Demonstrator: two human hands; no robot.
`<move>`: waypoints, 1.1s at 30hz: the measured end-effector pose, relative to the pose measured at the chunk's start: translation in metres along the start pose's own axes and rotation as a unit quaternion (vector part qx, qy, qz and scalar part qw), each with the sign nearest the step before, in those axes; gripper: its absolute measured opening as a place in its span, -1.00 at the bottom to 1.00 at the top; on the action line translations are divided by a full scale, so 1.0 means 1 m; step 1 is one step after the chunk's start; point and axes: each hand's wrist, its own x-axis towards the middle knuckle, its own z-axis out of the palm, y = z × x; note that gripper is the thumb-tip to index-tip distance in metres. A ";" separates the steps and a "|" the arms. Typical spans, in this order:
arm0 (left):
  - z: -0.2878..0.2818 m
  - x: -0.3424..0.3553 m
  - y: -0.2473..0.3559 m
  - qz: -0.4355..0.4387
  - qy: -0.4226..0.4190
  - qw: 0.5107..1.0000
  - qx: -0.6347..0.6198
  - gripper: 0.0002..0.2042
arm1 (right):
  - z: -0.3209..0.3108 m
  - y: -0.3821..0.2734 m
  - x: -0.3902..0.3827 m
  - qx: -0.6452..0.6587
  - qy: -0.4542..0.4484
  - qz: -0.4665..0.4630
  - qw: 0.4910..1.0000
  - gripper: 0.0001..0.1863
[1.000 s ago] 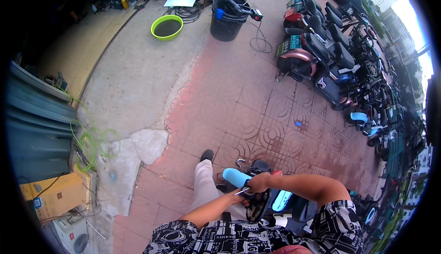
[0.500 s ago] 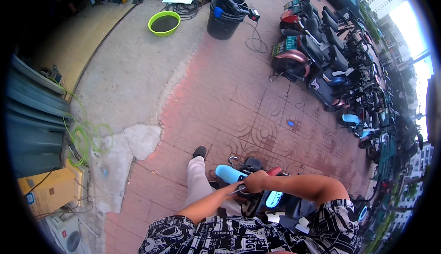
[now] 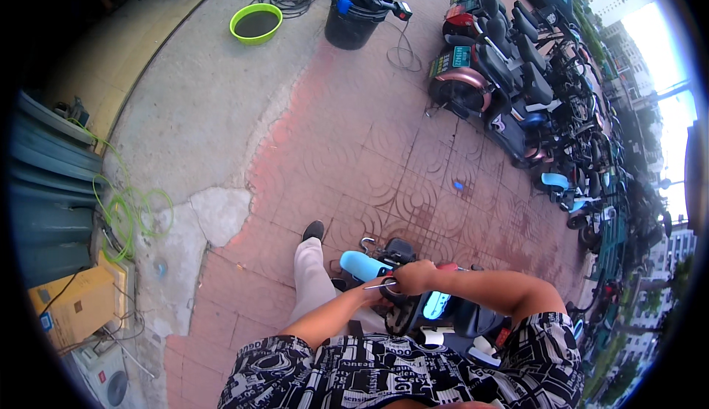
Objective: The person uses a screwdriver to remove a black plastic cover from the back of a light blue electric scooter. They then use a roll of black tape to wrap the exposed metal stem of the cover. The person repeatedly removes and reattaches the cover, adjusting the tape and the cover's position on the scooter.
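Note:
Both my hands are at the front of a small electric scooter with a light blue fender point(image 3: 362, 266) and a light blue panel point(image 3: 436, 305). My right hand point(image 3: 415, 277) is closed above the scooter's dark front parts. A thin metal rod-like tool point(image 3: 379, 285) sticks out from it to the left, crossing over my left wrist; its full shape is hidden. My left hand point(image 3: 377, 292) reaches in just below and left of the right one. Its fingers are covered by the right hand and the dark parts, so its grip does not show.
Parked scooters point(image 3: 491, 76) line the right side. Farther off stand a black bucket point(image 3: 351, 28) holding a dark tool and a lime-green basin point(image 3: 255, 36) of murky water. At left are a green hose point(image 3: 125, 220), a cardboard box point(image 3: 74, 298) and corrugated metal sheeting point(image 3: 52, 180).
The whole view has shifted slightly, with the background moving up and left. Both hands stay together at the scooter front. The thin tool now lies closer to level.

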 end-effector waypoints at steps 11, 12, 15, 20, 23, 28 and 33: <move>-0.031 0.040 -0.043 0.032 -0.037 0.997 -0.056 -0.56 | 0.001 -0.002 -0.024 0.048 0.036 0.009 0.998 -0.62; -0.033 0.043 -0.043 0.032 -0.041 0.997 -0.061 -0.55 | -0.001 -0.001 -0.028 0.070 0.039 0.010 0.997 -0.62; -0.030 0.046 -0.041 0.021 -0.036 0.995 -0.091 -0.65 | 0.000 0.000 -0.038 0.089 0.044 0.014 0.995 -0.61; -0.028 0.041 -0.040 0.025 -0.008 0.997 -0.076 -0.80 | 0.002 0.001 -0.053 0.139 0.077 0.004 0.987 -0.58; -0.026 0.047 -0.048 0.044 0.020 0.998 -0.049 -0.87 | 0.000 0.004 -0.073 0.257 0.054 -0.013 0.965 -0.61; -0.004 0.018 -0.014 -0.008 0.035 0.999 -0.034 -0.82 | -0.071 0.012 -0.196 0.338 0.212 -0.027 0.917 -0.81; -0.013 0.009 -0.011 0.002 0.020 1.000 -0.016 -0.71 | -0.042 0.013 -0.191 0.624 0.221 -0.016 0.750 -0.76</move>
